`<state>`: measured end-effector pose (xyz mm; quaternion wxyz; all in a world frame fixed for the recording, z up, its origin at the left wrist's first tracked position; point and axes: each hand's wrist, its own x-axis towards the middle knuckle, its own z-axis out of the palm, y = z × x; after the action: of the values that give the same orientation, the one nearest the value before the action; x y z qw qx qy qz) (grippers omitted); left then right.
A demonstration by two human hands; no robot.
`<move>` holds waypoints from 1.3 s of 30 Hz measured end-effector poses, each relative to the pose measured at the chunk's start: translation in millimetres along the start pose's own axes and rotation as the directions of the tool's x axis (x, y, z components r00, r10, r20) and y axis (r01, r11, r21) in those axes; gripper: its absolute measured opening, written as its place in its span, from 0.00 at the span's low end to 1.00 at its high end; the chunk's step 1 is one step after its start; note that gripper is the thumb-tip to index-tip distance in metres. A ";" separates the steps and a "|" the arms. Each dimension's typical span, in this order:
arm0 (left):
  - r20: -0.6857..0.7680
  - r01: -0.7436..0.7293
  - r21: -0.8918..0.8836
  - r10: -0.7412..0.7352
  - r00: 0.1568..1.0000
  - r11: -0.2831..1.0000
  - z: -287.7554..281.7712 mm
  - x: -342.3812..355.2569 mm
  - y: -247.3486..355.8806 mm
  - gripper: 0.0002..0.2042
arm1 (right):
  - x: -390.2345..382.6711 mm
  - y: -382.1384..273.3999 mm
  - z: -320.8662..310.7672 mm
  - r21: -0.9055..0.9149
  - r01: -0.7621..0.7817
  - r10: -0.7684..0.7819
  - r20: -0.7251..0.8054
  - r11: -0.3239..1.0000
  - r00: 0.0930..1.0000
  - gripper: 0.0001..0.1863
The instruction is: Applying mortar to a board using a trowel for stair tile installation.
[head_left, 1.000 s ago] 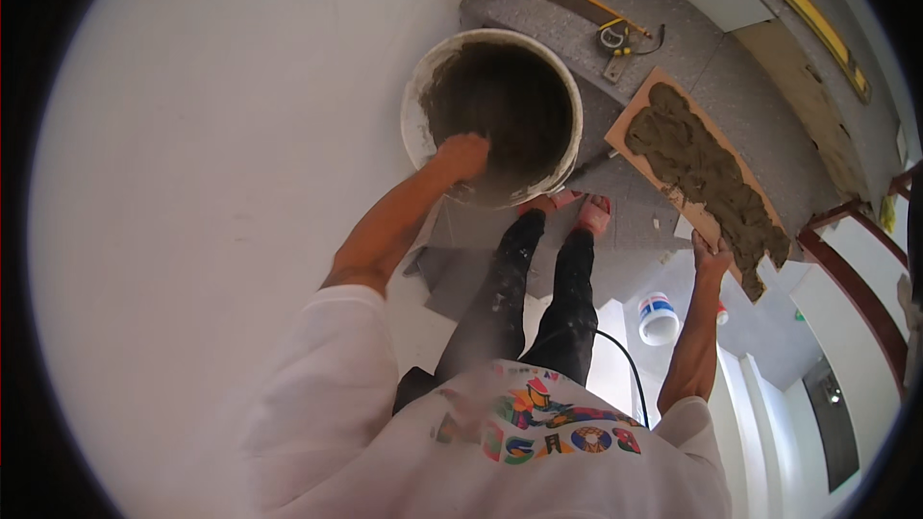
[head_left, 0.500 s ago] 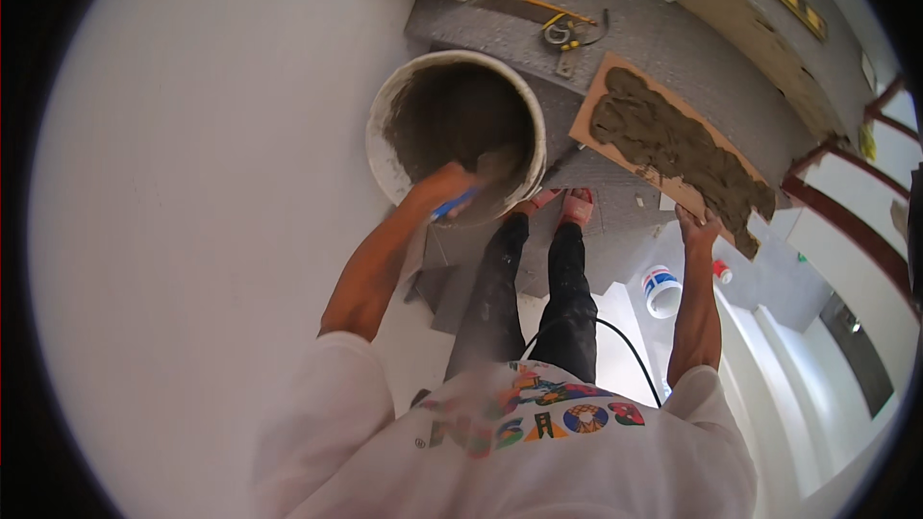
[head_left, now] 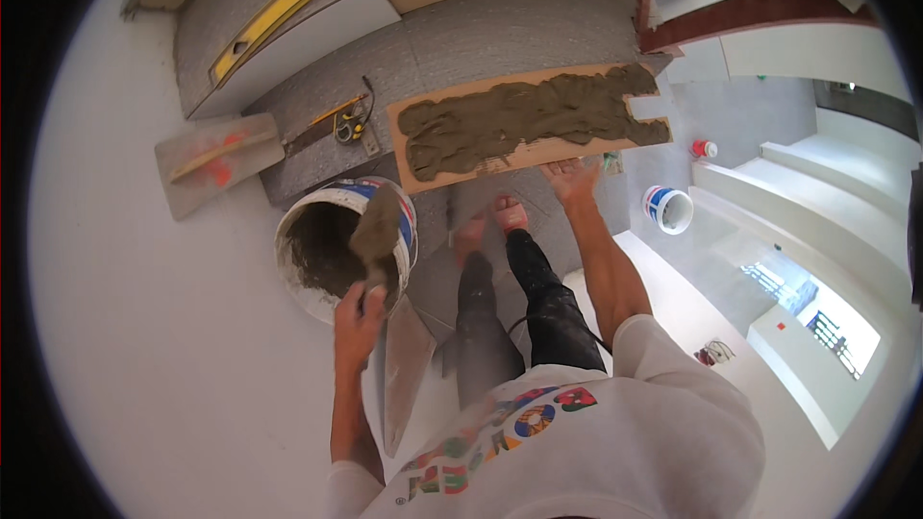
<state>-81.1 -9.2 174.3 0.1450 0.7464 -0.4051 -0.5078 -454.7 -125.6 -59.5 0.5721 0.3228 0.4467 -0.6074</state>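
Observation:
My left hand [head_left: 358, 329] is closed round the handle of a trowel [head_left: 377, 223], its blade loaded with grey-brown mortar. The blade is above the right part of a white bucket [head_left: 286, 252] holding more wet mortar. My right hand [head_left: 574, 181], palm up, holds a long tan tile [head_left: 409, 161] by its near edge, its fingertips partly hidden beneath. A thick, uneven layer of mortar [head_left: 519, 120] covers most of the tile's upper face. The tile has a rectangular notch at its right end.
A float [head_left: 219, 163] with a wooden handle lies left, beyond the bucket. A tape measure [head_left: 348, 128] and pencil [head_left: 338, 111] rest on the grey step. Farther back lies a yellow level [head_left: 288, 10]. A small bucket [head_left: 668, 210] stands right, near a dark red metal frame [head_left: 760, 17].
My left hand has drawn the trowel up from inside the bucket, mortar on its blade. The view has turned, and the tile now lies more nearly crosswise before me, still in my right hand.

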 end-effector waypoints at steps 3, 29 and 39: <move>0.112 -0.243 0.169 0.226 0.968 0.955 69.4 55.0 36.0 0.12 | 9.0 -5.6 -9.5 0.021 -0.010 0.009 0.049 1.000 0.999 0.46; 0.448 0.401 -0.414 -0.200 0.871 0.817 255.1 83.1 163.1 0.15 | 13.2 -16.9 -20.9 -0.190 0.001 0.029 0.154 0.982 0.988 0.50; 0.427 0.558 -0.754 -0.387 0.817 0.346 291.5 112.9 136.1 0.15 | 6.8 -11.3 -22.7 -0.254 -0.115 0.153 0.134 0.960 0.979 0.52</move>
<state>-380.9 -123.0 58.5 0.3041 0.6107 0.1238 -0.7206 -469.4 -108.2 -72.6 0.6798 0.2318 0.4505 -0.5302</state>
